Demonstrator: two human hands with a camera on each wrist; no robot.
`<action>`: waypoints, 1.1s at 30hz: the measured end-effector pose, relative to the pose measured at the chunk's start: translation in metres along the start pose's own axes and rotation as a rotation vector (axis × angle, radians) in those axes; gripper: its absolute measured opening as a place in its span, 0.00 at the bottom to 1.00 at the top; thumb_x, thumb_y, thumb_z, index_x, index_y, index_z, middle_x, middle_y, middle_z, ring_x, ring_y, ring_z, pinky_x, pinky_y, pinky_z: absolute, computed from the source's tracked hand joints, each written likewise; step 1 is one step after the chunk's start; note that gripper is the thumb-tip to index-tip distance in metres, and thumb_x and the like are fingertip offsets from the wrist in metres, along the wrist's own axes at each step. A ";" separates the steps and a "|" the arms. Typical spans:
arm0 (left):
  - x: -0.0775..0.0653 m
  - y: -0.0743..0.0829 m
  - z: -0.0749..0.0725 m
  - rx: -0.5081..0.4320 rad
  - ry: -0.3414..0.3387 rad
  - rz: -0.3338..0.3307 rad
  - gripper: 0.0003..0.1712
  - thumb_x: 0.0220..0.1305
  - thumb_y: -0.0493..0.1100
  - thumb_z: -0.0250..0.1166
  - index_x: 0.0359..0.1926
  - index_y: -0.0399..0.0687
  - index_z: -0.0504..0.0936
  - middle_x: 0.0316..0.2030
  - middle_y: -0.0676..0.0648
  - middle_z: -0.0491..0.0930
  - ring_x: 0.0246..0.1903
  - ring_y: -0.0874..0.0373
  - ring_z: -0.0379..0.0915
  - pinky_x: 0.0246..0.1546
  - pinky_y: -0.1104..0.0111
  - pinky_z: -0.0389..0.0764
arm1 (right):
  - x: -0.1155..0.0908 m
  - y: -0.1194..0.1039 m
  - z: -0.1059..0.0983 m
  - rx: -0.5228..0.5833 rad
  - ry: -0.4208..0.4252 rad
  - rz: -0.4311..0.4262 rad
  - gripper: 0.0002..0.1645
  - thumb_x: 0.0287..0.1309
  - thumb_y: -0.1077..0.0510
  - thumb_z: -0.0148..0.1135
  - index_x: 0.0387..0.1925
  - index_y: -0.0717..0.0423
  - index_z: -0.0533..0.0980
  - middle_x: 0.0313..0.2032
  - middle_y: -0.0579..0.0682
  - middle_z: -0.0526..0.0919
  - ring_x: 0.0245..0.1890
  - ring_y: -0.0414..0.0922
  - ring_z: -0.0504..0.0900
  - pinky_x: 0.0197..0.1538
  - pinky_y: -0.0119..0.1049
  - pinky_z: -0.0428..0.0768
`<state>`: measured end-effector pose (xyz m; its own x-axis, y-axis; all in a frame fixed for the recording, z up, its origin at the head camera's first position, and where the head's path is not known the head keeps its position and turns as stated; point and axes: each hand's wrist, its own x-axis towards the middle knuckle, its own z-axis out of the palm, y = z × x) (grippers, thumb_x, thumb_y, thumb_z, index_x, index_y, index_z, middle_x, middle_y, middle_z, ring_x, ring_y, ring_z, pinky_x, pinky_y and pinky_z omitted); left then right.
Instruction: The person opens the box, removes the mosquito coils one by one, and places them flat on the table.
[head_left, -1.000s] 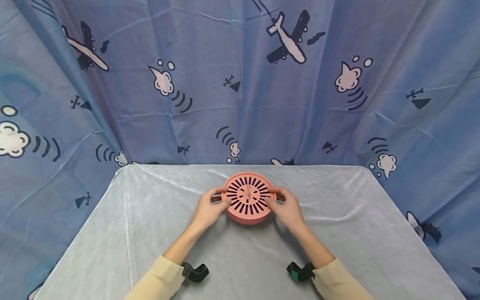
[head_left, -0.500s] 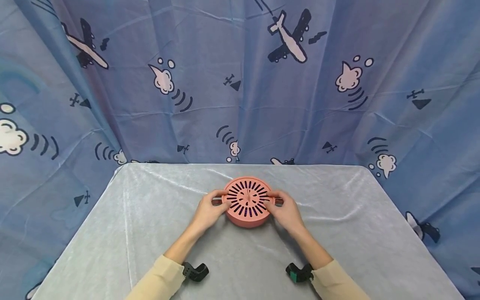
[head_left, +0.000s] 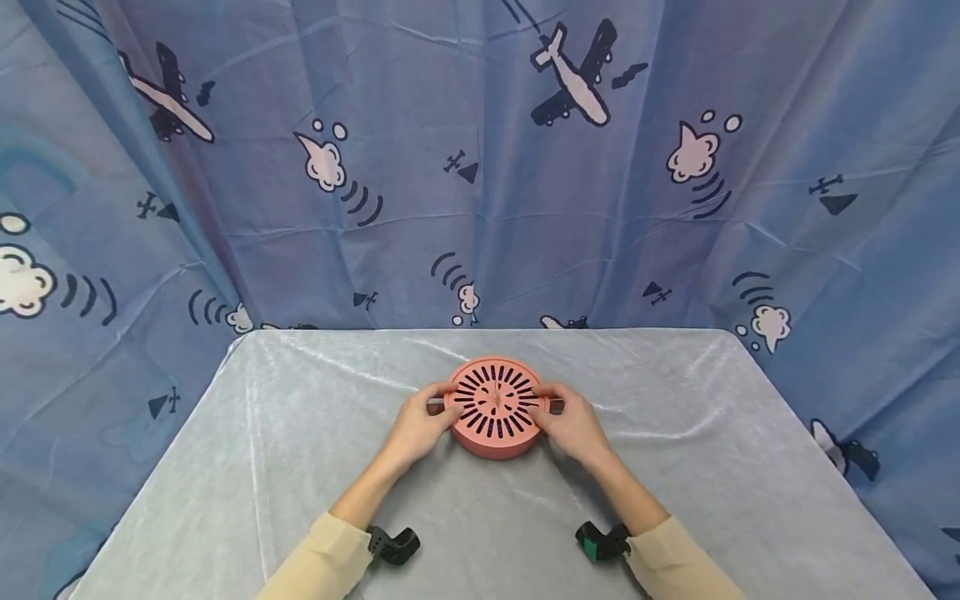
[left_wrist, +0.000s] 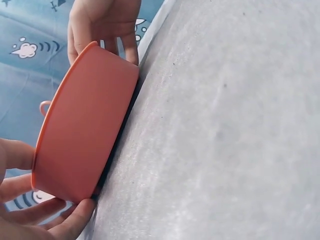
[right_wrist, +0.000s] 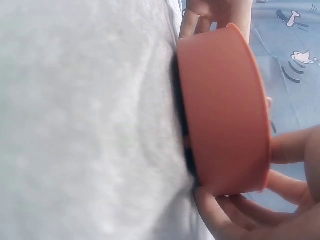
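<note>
A round coral-pink box (head_left: 491, 450) is between my two hands near the table's far side. Its slotted lid (head_left: 495, 404) has radiating slits, seed-shaped holes and a thin loop (left_wrist: 44, 107) on top. My left hand (head_left: 420, 423) grips the box's left side, thumb and a finger on the lid's rim, other fingers lower down. On the opposite side my right hand (head_left: 573, 423) holds it the same way. Both wrist views show the smooth side wall (right_wrist: 225, 112) and a dark band beneath it. Whether the underside touches the table cannot be told. The inside is hidden.
A pale grey cloth covers the table (head_left: 315, 467). Behind it and at both sides hangs a blue curtain (head_left: 420, 225) printed with airplanes and clouds. Black wrist devices (head_left: 393, 547) are strapped below both cream sleeves (head_left: 322, 554).
The box has come slightly nearer to me, with both hands keeping their grip on it. The camera view has shifted a little.
</note>
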<state>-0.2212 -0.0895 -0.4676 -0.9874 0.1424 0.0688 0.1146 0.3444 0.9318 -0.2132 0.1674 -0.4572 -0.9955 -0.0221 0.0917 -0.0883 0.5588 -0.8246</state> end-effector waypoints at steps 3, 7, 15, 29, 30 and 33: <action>0.001 0.001 0.001 0.019 -0.005 -0.001 0.24 0.68 0.42 0.67 0.63 0.44 0.80 0.56 0.39 0.79 0.53 0.46 0.80 0.47 0.61 0.83 | 0.000 -0.002 -0.005 -0.045 0.002 -0.026 0.20 0.65 0.60 0.65 0.57 0.63 0.79 0.54 0.60 0.82 0.53 0.57 0.80 0.56 0.53 0.78; 0.003 0.002 0.002 0.032 -0.010 0.002 0.23 0.69 0.42 0.66 0.63 0.45 0.79 0.57 0.40 0.79 0.53 0.46 0.80 0.47 0.61 0.83 | 0.002 -0.010 -0.013 -0.114 0.053 -0.058 0.20 0.66 0.58 0.63 0.56 0.63 0.79 0.52 0.60 0.82 0.52 0.57 0.80 0.55 0.54 0.78; 0.003 0.005 0.001 0.042 -0.026 0.008 0.23 0.70 0.43 0.66 0.64 0.45 0.79 0.57 0.39 0.79 0.54 0.45 0.80 0.48 0.59 0.83 | 0.006 -0.039 -0.026 -0.156 0.089 -0.145 0.18 0.66 0.59 0.62 0.55 0.62 0.80 0.48 0.58 0.84 0.48 0.55 0.81 0.47 0.50 0.80; 0.001 0.002 -0.002 0.043 -0.031 0.014 0.22 0.71 0.41 0.64 0.64 0.43 0.78 0.58 0.37 0.78 0.55 0.44 0.79 0.52 0.56 0.82 | 0.015 -0.051 0.009 0.013 -0.055 -0.093 0.18 0.63 0.60 0.68 0.53 0.61 0.82 0.40 0.52 0.85 0.35 0.46 0.81 0.38 0.39 0.82; 0.001 0.002 -0.002 0.043 -0.032 0.015 0.22 0.71 0.41 0.64 0.64 0.43 0.78 0.58 0.37 0.78 0.55 0.44 0.79 0.52 0.56 0.82 | 0.016 -0.051 0.012 0.033 -0.064 -0.076 0.18 0.63 0.61 0.68 0.53 0.61 0.82 0.39 0.52 0.85 0.34 0.45 0.81 0.36 0.37 0.82; 0.000 0.002 -0.001 0.043 -0.035 0.016 0.23 0.72 0.41 0.63 0.65 0.43 0.77 0.58 0.37 0.78 0.55 0.43 0.79 0.51 0.56 0.82 | 0.018 -0.050 0.018 0.094 -0.088 -0.028 0.18 0.63 0.61 0.68 0.53 0.61 0.82 0.36 0.52 0.84 0.29 0.43 0.82 0.31 0.36 0.83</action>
<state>-0.2212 -0.0898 -0.4648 -0.9811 0.1804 0.0705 0.1358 0.3808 0.9146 -0.2273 0.1236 -0.4244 -0.9913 -0.1118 0.0694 -0.1148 0.4772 -0.8713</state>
